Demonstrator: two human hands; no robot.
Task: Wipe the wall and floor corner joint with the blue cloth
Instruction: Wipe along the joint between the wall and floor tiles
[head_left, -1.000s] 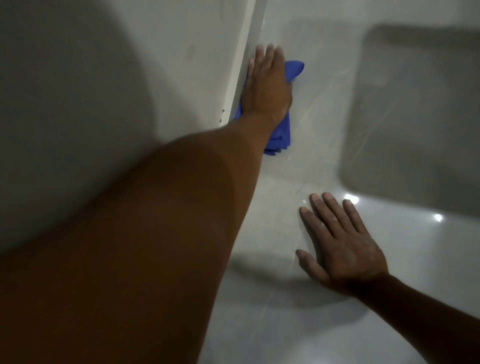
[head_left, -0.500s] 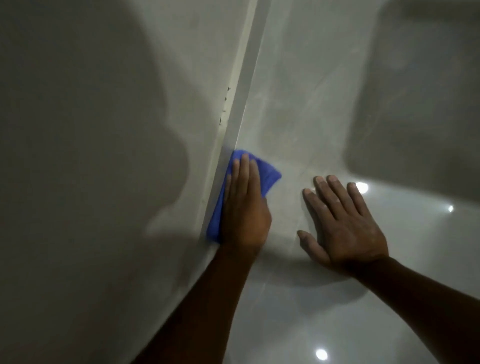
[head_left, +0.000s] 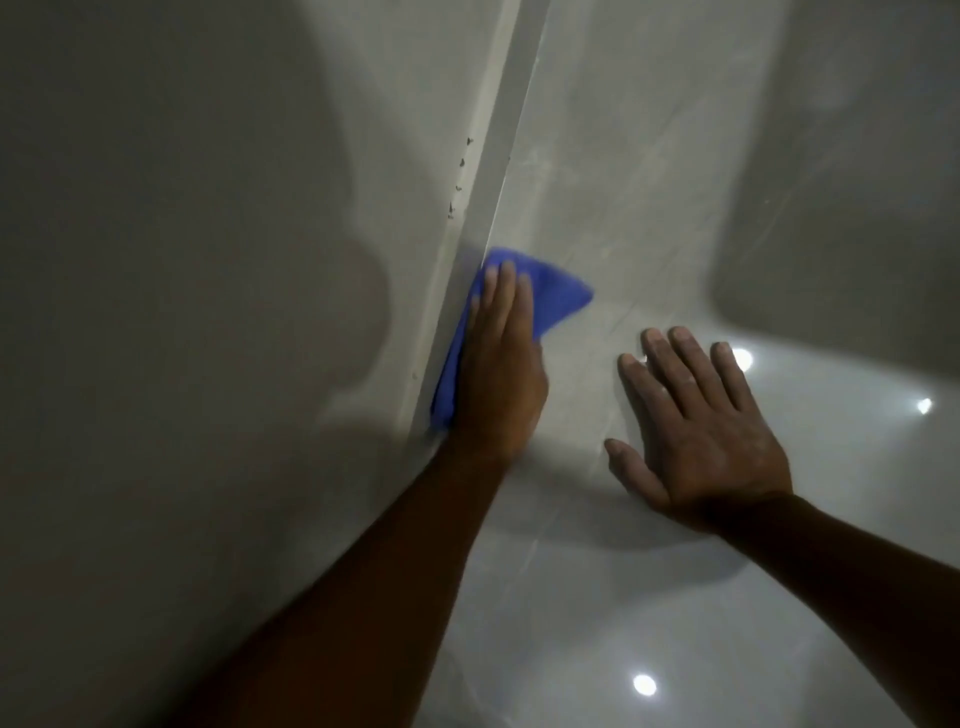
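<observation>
Pale grey wall (head_left: 182, 260) on the left, matte, with a broad soft shadow across it. A lighter skirting strip (head_left: 493, 171) runs along its foot; small dark specks (head_left: 460, 176) dot the wall just above the strip. Glossy grey floor tiles (head_left: 623, 182), faintly veined. Round ceiling-light reflections (head_left: 644, 684) near the floor's lower and right edges. Large dark shadow at upper right.

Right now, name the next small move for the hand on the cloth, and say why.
Probably slide the left hand and blue cloth forward along the joint. The cloth lies pressed flat into the corner, and dark specks mark the wall edge just ahead. The right hand lies flat on the floor.
</observation>
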